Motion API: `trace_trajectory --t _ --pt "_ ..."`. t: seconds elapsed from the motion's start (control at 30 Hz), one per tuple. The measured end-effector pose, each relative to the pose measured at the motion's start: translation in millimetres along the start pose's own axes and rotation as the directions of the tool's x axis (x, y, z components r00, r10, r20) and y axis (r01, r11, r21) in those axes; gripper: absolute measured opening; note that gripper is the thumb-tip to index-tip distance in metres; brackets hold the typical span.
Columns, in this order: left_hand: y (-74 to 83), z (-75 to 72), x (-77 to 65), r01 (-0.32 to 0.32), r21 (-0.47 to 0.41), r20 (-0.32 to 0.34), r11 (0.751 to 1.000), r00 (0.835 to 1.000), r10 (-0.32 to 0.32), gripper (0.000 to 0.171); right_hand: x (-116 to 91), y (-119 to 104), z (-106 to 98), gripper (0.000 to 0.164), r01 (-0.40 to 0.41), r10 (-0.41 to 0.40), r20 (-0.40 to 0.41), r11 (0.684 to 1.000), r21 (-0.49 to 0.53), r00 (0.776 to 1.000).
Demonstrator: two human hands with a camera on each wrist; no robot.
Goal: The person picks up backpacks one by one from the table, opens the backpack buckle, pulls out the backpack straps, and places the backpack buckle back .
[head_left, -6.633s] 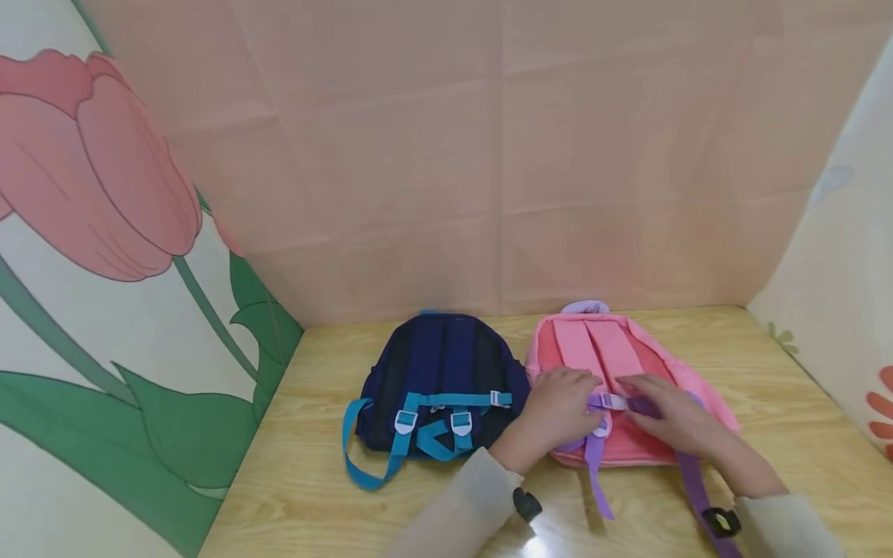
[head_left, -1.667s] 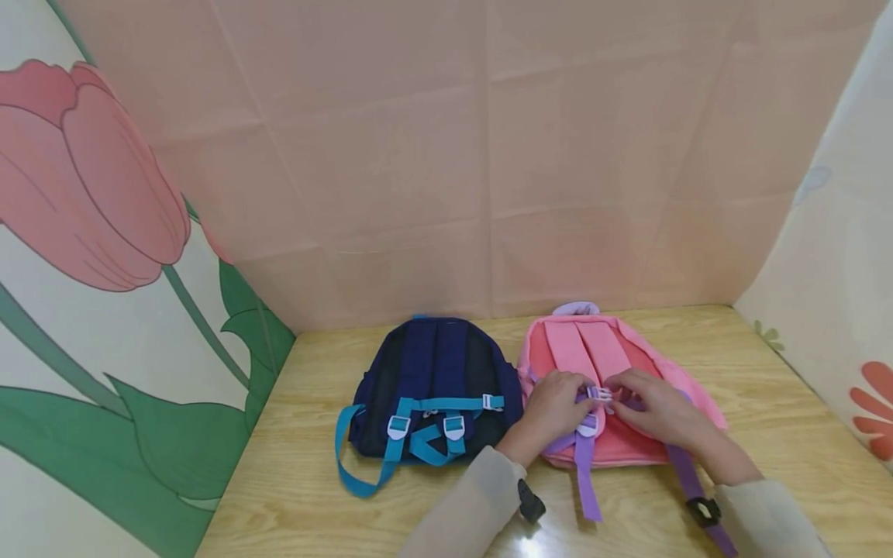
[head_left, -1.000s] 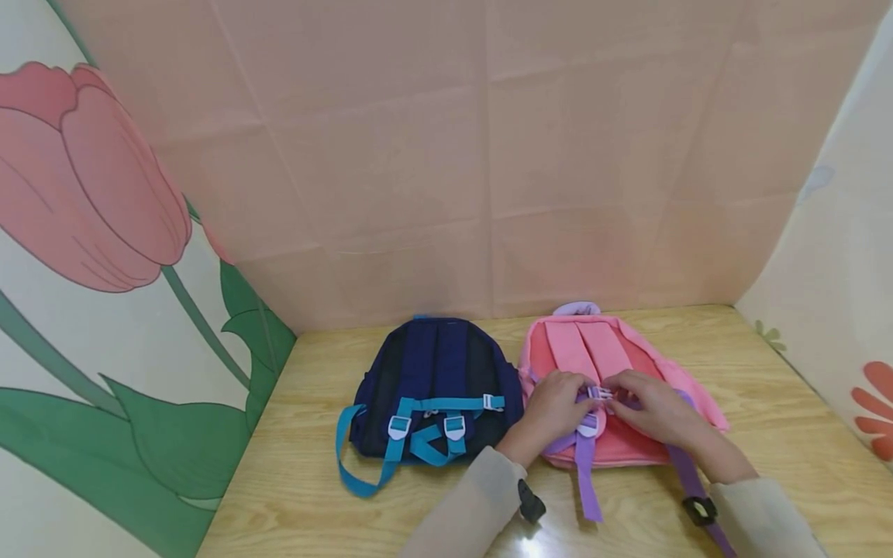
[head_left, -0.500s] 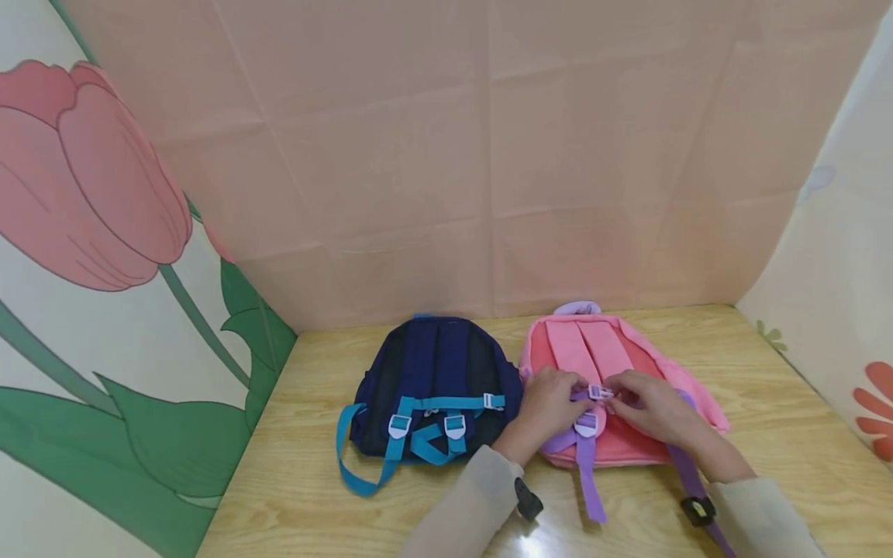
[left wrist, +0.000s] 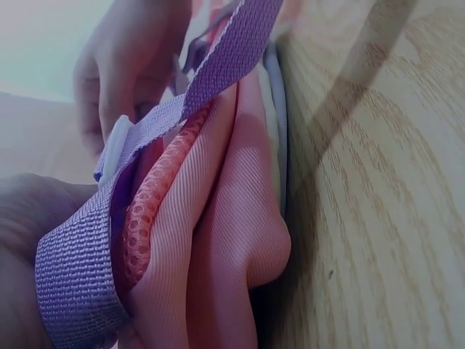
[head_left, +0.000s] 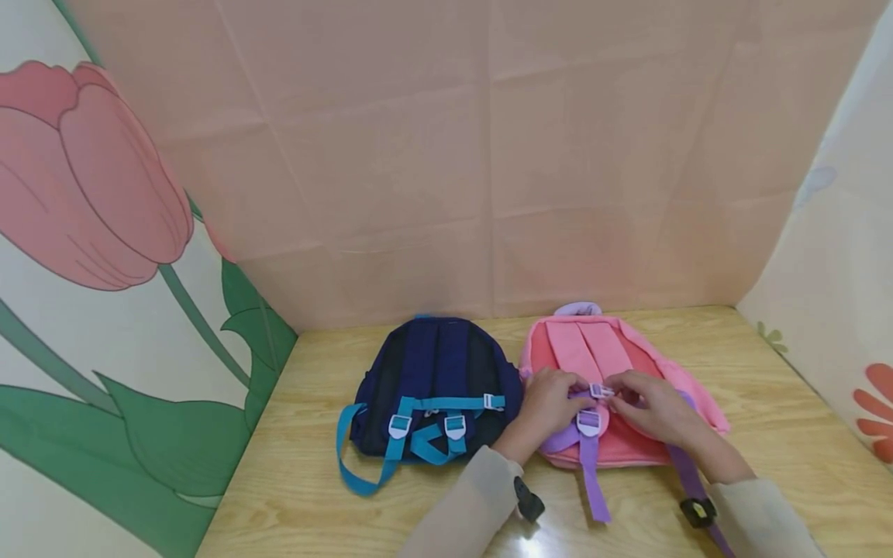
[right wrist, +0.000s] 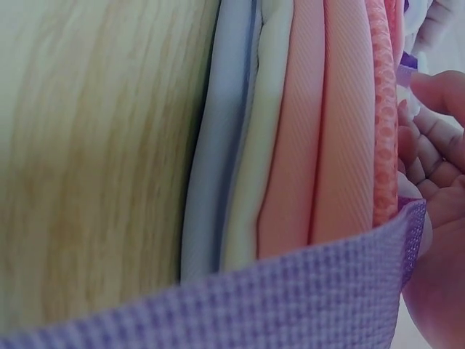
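Note:
A pink backpack [head_left: 572, 345] with purple straps lies with its strap side up. Over its middle, my left hand [head_left: 547, 403] pinches the purple chest strap beside a pale plastic buckle [head_left: 600, 391]. My right hand [head_left: 649, 403] holds the buckle's other side between thumb and fingers. How far the buckle's two parts fit together is hard to tell. Below it sits a white strap adjuster [head_left: 588, 422] with a loose purple strap end [head_left: 594, 488] hanging down onto the table. The left wrist view shows purple webbing [left wrist: 80, 276] looping past the left hand, along the bag's side.
A navy backpack [head_left: 446, 364] with turquoise straps [head_left: 359, 484] lies against the pink one on the left. Both bags are on a wood-grain table [head_left: 293, 465], near a peach backdrop [head_left: 391, 232]. A flower-printed panel [head_left: 118, 310] stands on the left.
Both hands stay at the buckle throughout, with only small finger movements. In the last second the left hand has shifted slightly left, and the loose purple strap end has swung a little right.

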State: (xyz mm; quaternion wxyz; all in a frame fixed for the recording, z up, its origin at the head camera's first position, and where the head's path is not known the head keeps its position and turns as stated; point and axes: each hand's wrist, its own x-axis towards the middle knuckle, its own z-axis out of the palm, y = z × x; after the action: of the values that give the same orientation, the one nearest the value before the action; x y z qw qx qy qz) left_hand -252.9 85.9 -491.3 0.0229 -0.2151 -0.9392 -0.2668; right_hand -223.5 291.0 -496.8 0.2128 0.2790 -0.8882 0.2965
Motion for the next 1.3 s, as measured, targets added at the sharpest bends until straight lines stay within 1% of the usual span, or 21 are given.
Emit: trace_trajectory --t 0.17,0.4,0.53,0.6,0.67,0.73,0.83,0.9,1.03,1.2,1.3 --pt "1.9 -0.2 -0.1 0.014 -0.053 0.003 0.999 1.0 -0.014 0.022 0.5 1.8 0.3 0.032 0.019 -0.019 -0.005 1.0 0.004 1.0" --pt "2.8 0.0 -0.7 0.037 -0.127 -0.001 0.991 0.999 -0.037 0.021 0.6 0.9 0.3 0.033 0.023 -0.023 -0.007 1.0 0.006 1.0" --pt "3.1 -0.9 -0.7 0.051 -0.149 0.021 0.987 0.999 -0.049 0.022 0.2 1.3 0.1 0.032 0.025 -0.025 -0.016 1.0 0.002 1.0" --pt "3.1 -2.0 -0.7 0.046 -0.136 0.03 0.99 0.999 -0.042 0.024 -0.4 1.9 0.1 0.031 0.016 -0.016 -0.016 1.0 -0.001 1.0" --pt "3.2 -3.4 -0.7 0.028 -0.084 0.036 0.996 0.999 -0.025 0.026 -1.3 2.6 0.0 0.03 0.001 -0.001 -0.011 1.0 -0.004 1.0" --pt "3.5 -5.0 -0.6 0.008 -0.012 0.036 1.0 0.999 -0.007 0.029 -2.4 3.4 -0.1 0.029 -0.017 0.017 -0.006 1.0 -0.006 1.0" --pt "4.0 -7.1 0.1 -0.017 0.079 0.041 0.997 0.999 0.014 0.031 -3.4 4.2 -0.7 0.029 -0.028 0.028 -0.007 1.0 -0.009 1.0" --pt "4.1 -7.9 0.6 -0.028 0.105 0.045 0.994 0.999 0.023 0.028 -3.6 4.9 -1.0 0.03 -0.028 0.028 -0.01 1.0 -0.01 1.0" --pt "4.1 -8.7 0.5 -0.033 0.092 0.04 0.995 0.999 0.03 0.022 -3.9 5.8 -1.2 0.031 -0.028 0.028 -0.016 1.0 -0.007 0.999" --pt "4.4 -7.1 0.2 -0.006 0.041 0.024 0.999 1.0 0.005 0.019 -3.9 4.9 -1.8 0.031 -0.036 0.035 -0.012 0.999 -0.01 0.999" --pt "4.3 -5.1 1.1 0.006 0.019 0.028 1.0 1.0 -0.006 0.019 -3.2 3.8 -2.7 0.03 -0.036 0.036 -0.006 0.999 -0.015 0.999"
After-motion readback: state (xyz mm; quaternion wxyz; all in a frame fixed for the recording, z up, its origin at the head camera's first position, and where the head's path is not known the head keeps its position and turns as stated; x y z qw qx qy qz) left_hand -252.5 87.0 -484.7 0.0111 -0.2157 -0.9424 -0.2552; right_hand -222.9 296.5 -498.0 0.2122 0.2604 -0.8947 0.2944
